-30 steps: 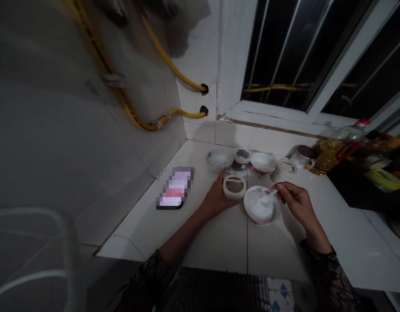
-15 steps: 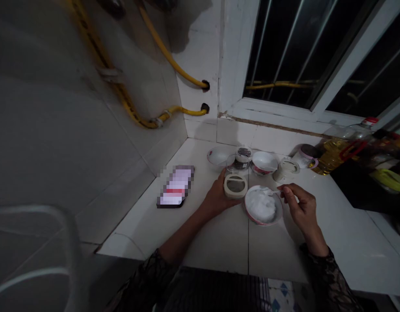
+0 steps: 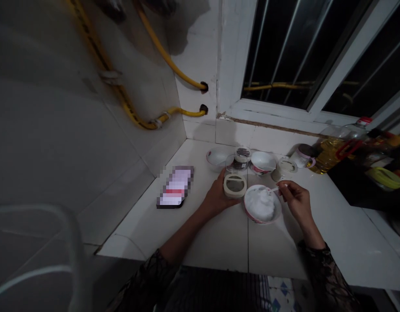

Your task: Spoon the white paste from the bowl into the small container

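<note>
My left hand (image 3: 216, 195) is wrapped round a small round container (image 3: 234, 185) with a pale rim and a dark inside, standing on the white tiled counter (image 3: 219, 238). Just to its right sits a bowl (image 3: 262, 204) heaped with a white powder. My right hand (image 3: 296, 200) pinches a small white spoon (image 3: 274, 190) whose tip dips into the bowl's far right edge.
Behind stand a white dish (image 3: 217, 157), two small jars (image 3: 239, 161), a second bowl (image 3: 263, 163), a lidded tub (image 3: 284, 168) and an oil bottle (image 3: 336, 149). A phone (image 3: 175, 187) lies at the left. Yellow hoses (image 3: 154, 121) run along the wall; a barred window (image 3: 300, 56) is at the back.
My right hand lifted the spoon off to the bowl's right edge, then brought it back down to the powder. The left hand stayed on the container.
</note>
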A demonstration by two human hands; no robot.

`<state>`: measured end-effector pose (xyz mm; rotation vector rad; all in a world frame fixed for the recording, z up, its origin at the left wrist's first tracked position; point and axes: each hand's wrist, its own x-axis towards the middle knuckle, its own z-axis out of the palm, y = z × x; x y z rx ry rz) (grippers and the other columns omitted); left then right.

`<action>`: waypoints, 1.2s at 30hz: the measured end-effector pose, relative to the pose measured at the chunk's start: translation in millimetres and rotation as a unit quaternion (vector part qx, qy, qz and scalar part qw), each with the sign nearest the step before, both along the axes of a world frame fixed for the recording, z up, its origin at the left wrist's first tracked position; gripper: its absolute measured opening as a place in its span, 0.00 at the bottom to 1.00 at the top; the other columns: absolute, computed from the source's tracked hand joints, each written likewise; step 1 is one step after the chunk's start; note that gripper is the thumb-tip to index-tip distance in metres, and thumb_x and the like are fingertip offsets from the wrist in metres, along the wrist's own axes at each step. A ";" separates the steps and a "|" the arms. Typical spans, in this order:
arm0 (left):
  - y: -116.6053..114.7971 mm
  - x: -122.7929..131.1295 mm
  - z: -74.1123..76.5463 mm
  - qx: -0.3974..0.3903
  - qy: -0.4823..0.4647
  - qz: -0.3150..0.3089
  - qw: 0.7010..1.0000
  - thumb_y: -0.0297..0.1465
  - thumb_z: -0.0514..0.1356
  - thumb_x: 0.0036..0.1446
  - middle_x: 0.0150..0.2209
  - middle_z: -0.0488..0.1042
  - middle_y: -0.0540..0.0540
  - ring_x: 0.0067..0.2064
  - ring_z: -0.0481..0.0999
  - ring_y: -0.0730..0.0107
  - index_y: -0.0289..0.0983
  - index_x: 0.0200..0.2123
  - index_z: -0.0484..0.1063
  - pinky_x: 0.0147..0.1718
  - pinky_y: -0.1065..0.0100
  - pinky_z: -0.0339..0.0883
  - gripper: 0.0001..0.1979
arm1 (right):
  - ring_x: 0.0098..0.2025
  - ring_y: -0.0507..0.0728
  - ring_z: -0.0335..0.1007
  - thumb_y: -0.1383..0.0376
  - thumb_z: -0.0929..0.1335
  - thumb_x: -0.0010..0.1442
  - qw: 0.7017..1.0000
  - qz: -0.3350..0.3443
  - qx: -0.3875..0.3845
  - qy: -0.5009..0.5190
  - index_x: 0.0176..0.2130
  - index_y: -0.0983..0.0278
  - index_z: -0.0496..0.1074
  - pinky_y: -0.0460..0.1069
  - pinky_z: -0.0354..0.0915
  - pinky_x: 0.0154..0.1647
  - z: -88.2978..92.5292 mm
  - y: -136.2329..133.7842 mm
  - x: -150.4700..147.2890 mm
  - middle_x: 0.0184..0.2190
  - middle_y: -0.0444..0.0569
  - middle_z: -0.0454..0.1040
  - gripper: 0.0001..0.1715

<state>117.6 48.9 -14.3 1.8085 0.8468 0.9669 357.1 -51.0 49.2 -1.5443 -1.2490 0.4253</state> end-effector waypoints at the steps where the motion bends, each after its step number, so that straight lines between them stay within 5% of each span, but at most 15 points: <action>1: 0.0 0.1 0.5 0.000 0.003 0.000 1.000 0.34 0.75 0.38 0.63 0.65 0.35 0.63 0.65 0.46 0.41 0.70 0.42 0.61 0.46 0.58 0.62 | 0.19 0.49 0.56 0.46 0.69 0.54 1.000 0.001 -0.002 0.005 0.29 0.64 0.74 0.46 0.54 0.20 -0.5 0.0 -0.3 0.18 0.41 0.67 0.23; 15: 3.0 1.5 -3.4 0.011 -0.032 -0.019 0.999 0.34 0.76 0.37 0.60 0.69 0.37 0.62 0.68 0.46 0.42 0.70 0.43 0.60 0.48 0.60 0.62 | 0.17 0.48 0.53 0.46 0.73 0.48 0.992 0.020 -0.042 0.113 0.26 0.64 0.76 0.46 0.49 0.18 1.8 2.5 5.4 0.15 0.42 0.68 0.23; 22: 2.4 1.2 2.5 0.029 -0.030 -0.020 0.999 0.33 0.76 0.37 0.61 0.68 0.36 0.63 0.67 0.45 0.41 0.69 0.44 0.61 0.47 0.59 0.61 | 0.17 0.48 0.54 0.48 0.74 0.48 0.993 0.026 -0.007 0.112 0.27 0.63 0.75 0.45 0.50 0.19 -1.7 4.0 4.2 0.16 0.41 0.67 0.21; 36: 6.8 2.7 -9.0 0.027 -0.040 -0.013 0.999 0.34 0.76 0.35 0.65 0.63 0.36 0.65 0.63 0.43 0.42 0.69 0.45 0.63 0.45 0.56 0.62 | 0.18 0.48 0.56 0.53 0.73 0.49 0.988 -0.018 0.027 0.149 0.26 0.64 0.75 0.45 0.51 0.20 -5.3 3.8 2.1 0.16 0.41 0.66 0.16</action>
